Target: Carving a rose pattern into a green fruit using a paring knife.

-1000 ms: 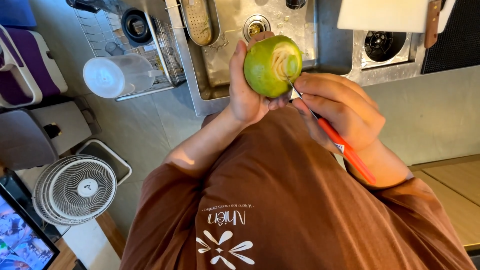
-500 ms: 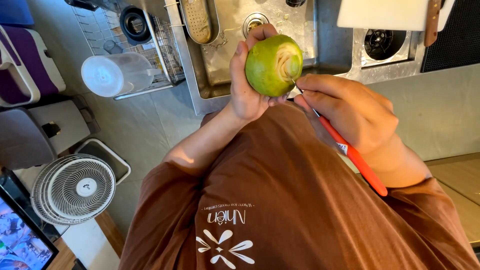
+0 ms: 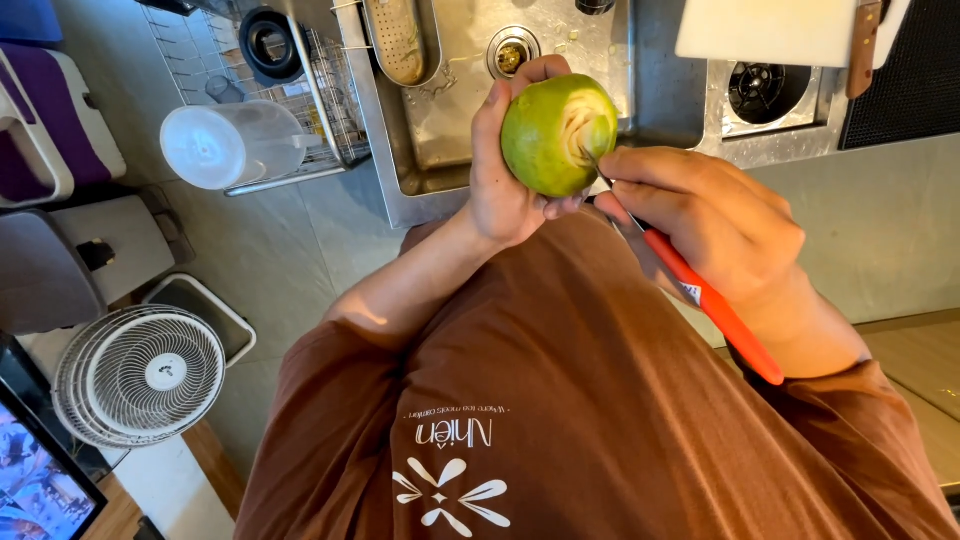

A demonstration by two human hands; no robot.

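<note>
My left hand [image 3: 500, 180] grips a round green fruit [image 3: 548, 140] from the side and holds it above the front edge of a steel sink [image 3: 455, 110]. A pale patch where the skin is cut away shows at the fruit's upper right. My right hand [image 3: 710, 225] is closed on a red-handled knife [image 3: 715, 310], whose handle runs back along my wrist. The blade tip meets the fruit at the pale patch and is mostly hidden by my fingers.
The sink holds a drain [image 3: 512, 52] and a perforated scoop [image 3: 396, 40]. A dish rack [image 3: 260, 90] with a clear jug [image 3: 225, 145] stands left of it. A gas burner [image 3: 765, 95] and a white cutting board [image 3: 770, 30] are on the right. A white fan [image 3: 140, 375] stands on the floor.
My left hand has turned the fruit, so the pale peeled patch now faces me more. My right hand with the knife has shifted slightly along the fruit's edge.
</note>
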